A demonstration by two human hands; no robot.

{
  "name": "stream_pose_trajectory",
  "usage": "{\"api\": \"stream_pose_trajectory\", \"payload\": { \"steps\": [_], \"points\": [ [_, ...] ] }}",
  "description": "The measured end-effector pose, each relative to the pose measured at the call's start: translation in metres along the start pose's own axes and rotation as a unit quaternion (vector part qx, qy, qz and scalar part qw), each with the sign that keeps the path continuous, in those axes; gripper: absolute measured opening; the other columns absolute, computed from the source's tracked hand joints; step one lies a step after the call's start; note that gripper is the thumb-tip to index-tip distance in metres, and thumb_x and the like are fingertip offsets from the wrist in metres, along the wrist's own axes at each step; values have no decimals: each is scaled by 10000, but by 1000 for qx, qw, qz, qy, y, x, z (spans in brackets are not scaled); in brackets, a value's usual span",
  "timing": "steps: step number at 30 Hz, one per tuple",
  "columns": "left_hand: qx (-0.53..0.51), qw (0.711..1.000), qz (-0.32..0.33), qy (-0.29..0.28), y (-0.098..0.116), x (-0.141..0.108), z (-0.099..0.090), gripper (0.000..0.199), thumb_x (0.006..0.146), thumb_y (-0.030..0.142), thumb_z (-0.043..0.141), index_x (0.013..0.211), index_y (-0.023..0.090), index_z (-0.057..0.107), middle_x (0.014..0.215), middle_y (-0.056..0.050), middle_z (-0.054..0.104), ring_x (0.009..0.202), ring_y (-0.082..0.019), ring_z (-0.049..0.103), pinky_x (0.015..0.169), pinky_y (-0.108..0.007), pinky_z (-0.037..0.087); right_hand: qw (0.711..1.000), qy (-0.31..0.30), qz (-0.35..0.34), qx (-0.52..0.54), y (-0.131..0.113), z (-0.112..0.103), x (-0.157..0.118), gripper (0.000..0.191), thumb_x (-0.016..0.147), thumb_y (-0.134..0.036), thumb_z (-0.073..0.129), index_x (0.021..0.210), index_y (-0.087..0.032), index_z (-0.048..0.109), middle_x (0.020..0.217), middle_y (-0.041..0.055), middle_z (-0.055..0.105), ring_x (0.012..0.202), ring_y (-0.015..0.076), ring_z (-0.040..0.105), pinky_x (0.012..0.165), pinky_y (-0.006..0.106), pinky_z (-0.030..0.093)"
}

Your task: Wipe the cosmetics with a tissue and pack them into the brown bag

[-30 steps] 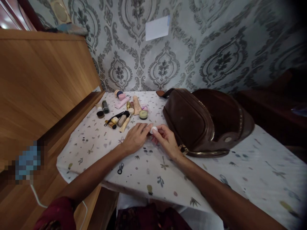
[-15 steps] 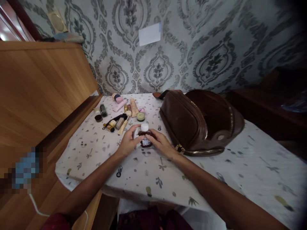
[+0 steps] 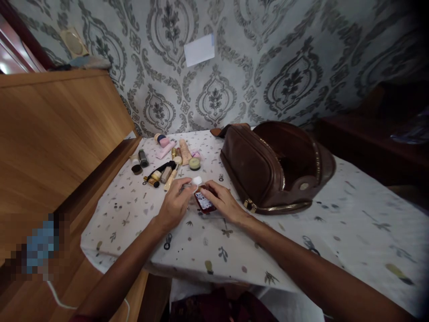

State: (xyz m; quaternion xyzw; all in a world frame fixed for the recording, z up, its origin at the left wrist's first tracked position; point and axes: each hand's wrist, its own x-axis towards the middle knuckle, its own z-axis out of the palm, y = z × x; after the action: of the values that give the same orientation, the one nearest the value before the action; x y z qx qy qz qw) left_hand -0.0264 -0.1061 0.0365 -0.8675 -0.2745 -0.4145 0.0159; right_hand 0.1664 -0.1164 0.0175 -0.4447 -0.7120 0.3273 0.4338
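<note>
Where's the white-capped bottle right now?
In the head view, the bottle is just below centre, between the left hand and the right hand, which grips it, to the left of the brown bag.

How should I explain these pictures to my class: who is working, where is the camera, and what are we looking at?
There is no machine: a person works with two bare hands. One camera, worn on the head, looks forward and down, so the forearms reach in from below. The right hand holds a small dark-red bottle with a pale label. The left hand is at its white cap; whether the cap is loose, I cannot tell. On the patterned tablecloth, a brown bag stands unzipped to the right. Beyond the hands, toward the left, lie small containers, including a peach tube and a greenish jar.
</note>
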Motion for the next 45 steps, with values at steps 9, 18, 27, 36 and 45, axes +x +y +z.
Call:
{"api": "stream_pose_trajectory", "payload": {
  "steps": [9, 18, 27, 36, 45],
  "points": [
    [-36, 982, -138, -121, 8, 39, -9, 245, 979, 240, 396, 861, 188, 605, 825, -47, 628, 794, -195, 571, 754, -329, 476, 995, -29, -62, -72, -8, 3, -7, 256, 935, -448, 508, 854, -207, 540, 716, -11, 563, 636, 154, 483, 633, 273, 355],
    [-376, 826, -414, -66, -17, 28, 4, 296, 881, 473, 560, 860, 179, 572, 660, 16, 576, 546, -124, 528, 521, -240, 428, 992, -33, -111, -44, -3, 5, -7, 242, 942, -430, 521, 983, -210, 614, 909, 58, 661, 798, 200, 581, 739, 313, 429],
    [-224, 937, -258, -70, 5, 12, 12, 413, 994, 531, 370, 1071, 165, 544, 849, -34, 595, 781, -177, 551, 735, -291, 454, 993, 31, -10, 116, 2, 6, -1, 170, 800, -302, 566, 911, -180, 605, 847, 22, 655, 802, 187, 594, 724, 287, 454],
    [-76, 983, -163, -38, -1, 7, 24, 336, 1018, 338, 376, 1140, 143, 622, 993, -84, 546, 951, -197, 550, 885, -330, 459, 967, 10, 86, 240, 5, 4, 5, 316, 666, -293, 673, 965, -208, 614, 853, 0, 665, 809, 190, 607, 701, 275, 470],
    [-81, 976, -189, -70, 7, 4, 17, 172, 971, 284, 478, 984, 184, 617, 847, -32, 631, 819, -186, 583, 770, -297, 442, 956, 42, 92, 276, 1, -5, 6, 437, 757, -585, 691, 943, -192, 661, 694, -19, 582, 591, 127, 495, 533, 247, 376]
  ]
}}
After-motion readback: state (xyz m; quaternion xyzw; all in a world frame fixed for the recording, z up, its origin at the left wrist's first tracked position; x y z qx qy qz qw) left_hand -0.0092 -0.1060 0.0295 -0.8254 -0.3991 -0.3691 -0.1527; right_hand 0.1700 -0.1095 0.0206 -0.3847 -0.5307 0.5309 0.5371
